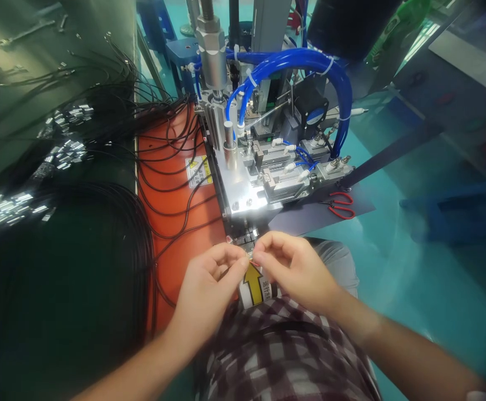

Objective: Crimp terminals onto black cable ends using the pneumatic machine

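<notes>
My left hand (213,278) and my right hand (295,267) meet at the near end of the machine, both pinched shut. Fine, wire-like strands show between the fingertips, with a thin reddish line below them, too small to make out clearly. Just under the fingers is a white label with a yellow arrow (253,285). Directly beyond the fingertips lies the machine's small metal fixture (249,236), partly hidden by my fingers. Above it stands the bright metal block (243,195) of the press.
Black cables (180,206) cross the orange surface (159,161) at left, coming from a heap with shiny metal ends (69,153). Blue air hoses (305,58) arch over the machine. Red-handled pliers (342,206) lie to its right. A blue stool (460,209) stands on the floor.
</notes>
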A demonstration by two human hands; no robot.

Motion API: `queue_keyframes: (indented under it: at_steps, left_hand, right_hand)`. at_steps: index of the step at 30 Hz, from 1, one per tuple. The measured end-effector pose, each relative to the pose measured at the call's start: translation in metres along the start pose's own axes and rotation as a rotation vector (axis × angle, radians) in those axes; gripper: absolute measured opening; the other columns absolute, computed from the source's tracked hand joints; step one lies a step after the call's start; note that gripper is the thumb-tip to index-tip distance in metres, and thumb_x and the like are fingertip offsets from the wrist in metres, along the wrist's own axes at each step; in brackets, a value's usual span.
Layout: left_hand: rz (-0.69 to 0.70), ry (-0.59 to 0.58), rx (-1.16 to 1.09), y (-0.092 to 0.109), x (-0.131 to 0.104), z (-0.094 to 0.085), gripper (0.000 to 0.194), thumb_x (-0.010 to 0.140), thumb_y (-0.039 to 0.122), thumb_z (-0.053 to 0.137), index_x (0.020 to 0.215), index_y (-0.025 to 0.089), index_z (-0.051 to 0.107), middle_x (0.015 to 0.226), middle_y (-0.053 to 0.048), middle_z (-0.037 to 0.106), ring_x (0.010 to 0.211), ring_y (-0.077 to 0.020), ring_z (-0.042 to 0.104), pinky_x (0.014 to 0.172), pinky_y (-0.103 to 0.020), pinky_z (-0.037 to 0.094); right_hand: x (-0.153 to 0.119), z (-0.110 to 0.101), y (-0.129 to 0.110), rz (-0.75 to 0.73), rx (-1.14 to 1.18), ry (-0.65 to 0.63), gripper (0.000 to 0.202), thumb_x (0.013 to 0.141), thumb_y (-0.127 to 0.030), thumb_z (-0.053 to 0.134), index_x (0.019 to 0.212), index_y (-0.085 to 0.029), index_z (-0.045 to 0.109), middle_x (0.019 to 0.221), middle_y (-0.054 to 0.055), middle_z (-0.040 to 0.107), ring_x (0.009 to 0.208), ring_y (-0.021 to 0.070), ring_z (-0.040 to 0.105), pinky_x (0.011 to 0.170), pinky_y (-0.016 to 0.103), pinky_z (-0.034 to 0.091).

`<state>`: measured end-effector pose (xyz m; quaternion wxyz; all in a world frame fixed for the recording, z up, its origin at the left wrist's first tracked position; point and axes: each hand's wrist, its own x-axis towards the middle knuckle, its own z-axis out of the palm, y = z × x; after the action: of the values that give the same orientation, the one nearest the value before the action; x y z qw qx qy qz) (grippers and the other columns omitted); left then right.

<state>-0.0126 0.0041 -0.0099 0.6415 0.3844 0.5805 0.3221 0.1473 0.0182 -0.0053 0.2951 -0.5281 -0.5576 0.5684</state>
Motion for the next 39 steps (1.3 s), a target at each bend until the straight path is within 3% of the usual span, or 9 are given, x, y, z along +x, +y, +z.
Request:
queue_keyframes:
  at_steps: [5,10,20,28,39]
  left_hand:
    - [-0.005,0.0,-0.006,0.003,0.0,0.0,0.024,0.078,0.04,0.068,0.071,0.017,0.06,0.054,0.006,0.046,0.047,-0.0066,0.04,0.043,-0.015,0.032]
    - [-0.003,0.008,-0.008,0.001,0.0,0.0,0.025,0.079,0.04,0.067,0.071,0.017,0.061,0.053,0.006,0.046,0.046,-0.0059,0.039,0.043,-0.015,0.034]
    - [-0.018,0.021,-0.006,0.001,-0.001,0.001,0.024,0.08,0.04,0.066,0.074,0.018,0.062,0.051,0.008,0.042,0.045,-0.0052,0.035,0.043,-0.014,0.035]
    - [-0.01,0.045,-0.032,-0.001,-0.003,0.002,0.023,0.078,0.041,0.068,0.075,0.018,0.063,0.055,0.004,0.051,0.048,-0.0068,0.041,0.044,-0.015,0.038]
    - [0.022,0.071,-0.064,-0.003,-0.005,0.003,0.022,0.08,0.04,0.068,0.075,0.02,0.059,0.045,0.009,0.038,0.045,-0.007,0.04,0.044,-0.015,0.037]
  right_hand:
    - [-0.002,0.002,0.006,-0.076,-0.084,0.027,0.011,0.09,-0.02,0.052,0.08,-0.02,0.055,0.06,-0.004,0.053,0.055,0.0116,0.051,0.056,0.024,0.043]
    - [0.0,0.002,0.003,0.055,0.101,-0.048,0.011,0.091,-0.023,0.054,0.08,-0.019,0.055,0.057,-0.005,0.054,0.052,0.0104,0.052,0.051,0.021,0.042]
    - [0.0,0.004,-0.003,0.133,0.156,-0.009,0.008,0.085,-0.021,0.058,0.078,-0.018,0.056,0.055,-0.005,0.056,0.05,0.0099,0.054,0.048,0.02,0.042]
    - [0.002,0.005,-0.008,0.197,0.224,0.023,0.01,0.077,-0.022,0.064,0.071,-0.017,0.058,0.054,-0.006,0.051,0.046,0.0079,0.048,0.046,0.02,0.039]
    - [0.002,0.004,-0.011,0.268,0.295,-0.029,0.013,0.079,-0.019,0.062,0.068,-0.016,0.057,0.051,-0.007,0.049,0.043,0.0055,0.041,0.042,0.017,0.033]
